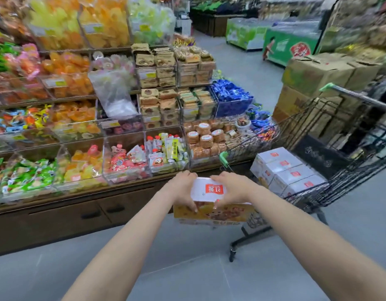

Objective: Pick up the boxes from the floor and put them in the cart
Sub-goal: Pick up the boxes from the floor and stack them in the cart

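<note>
fingers of left hand and right hand clasp white box by opposite ends; rigid, probably light carton, cart right.

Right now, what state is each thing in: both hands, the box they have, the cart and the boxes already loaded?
left hand: shut on the white box, gripping its left end
right hand: shut on the white box, gripping its right end
white box: lifted, beside the cart
cart: partly loaded
boxes in cart: four white tops in a row
</note>
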